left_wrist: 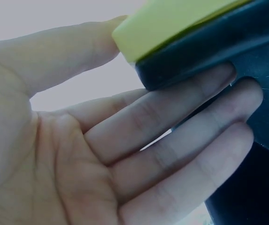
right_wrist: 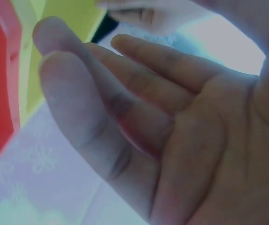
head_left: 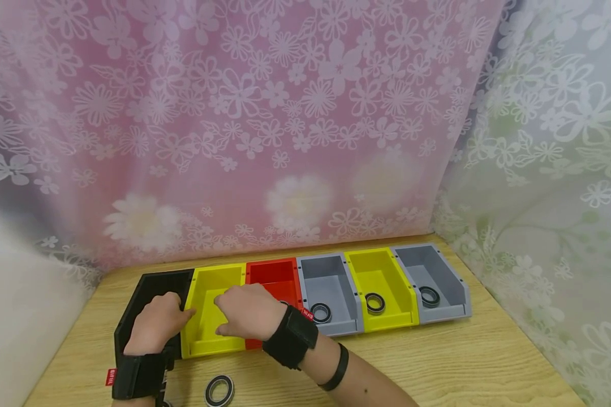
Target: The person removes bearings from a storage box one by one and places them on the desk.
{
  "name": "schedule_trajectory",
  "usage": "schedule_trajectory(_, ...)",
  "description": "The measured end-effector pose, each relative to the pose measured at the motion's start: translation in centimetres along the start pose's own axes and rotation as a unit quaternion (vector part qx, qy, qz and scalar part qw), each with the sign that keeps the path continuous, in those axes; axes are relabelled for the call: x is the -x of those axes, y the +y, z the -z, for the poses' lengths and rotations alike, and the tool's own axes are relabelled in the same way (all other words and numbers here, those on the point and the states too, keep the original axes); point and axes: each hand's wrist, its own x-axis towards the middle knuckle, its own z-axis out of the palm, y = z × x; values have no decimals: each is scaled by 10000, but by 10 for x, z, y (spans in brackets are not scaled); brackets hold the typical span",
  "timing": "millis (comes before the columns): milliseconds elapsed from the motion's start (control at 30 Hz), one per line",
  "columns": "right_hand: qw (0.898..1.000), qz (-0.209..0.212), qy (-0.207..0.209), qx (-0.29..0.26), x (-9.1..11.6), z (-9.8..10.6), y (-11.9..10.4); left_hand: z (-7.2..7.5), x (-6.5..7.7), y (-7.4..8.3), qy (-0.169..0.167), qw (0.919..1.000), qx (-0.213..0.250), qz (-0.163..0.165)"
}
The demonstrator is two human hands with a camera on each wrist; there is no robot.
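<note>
Near-straight left fingers [left_wrist: 146,117] astride bin rims [left_wrist: 176,52]

bins [head_left: 327,282] in row, curtain [head_left: 285,130] behind — ring [head_left: 207,391] before

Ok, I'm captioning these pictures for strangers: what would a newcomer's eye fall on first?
Probably the row of six black, yellow, red and grey storage bins on the wooden table, before a pink floral curtain. Next, at the row's left end, the left hand pinches the adjoining walls of the black bin and yellow bin, while the right hand hovers to its right. A ball bearing lies on the table in front of the row.
</note>
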Motion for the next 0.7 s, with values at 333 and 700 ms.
schedule_trajectory(333, 9990, -369, 36, -270, -1, 18, 28, 1, 1, 6, 93, 9999, -49, 109)
schedule_trajectory(700, 9944, -551, 161, -883, 3, 26, 52, -1, 0, 9, 489, 9988, 36, 94)
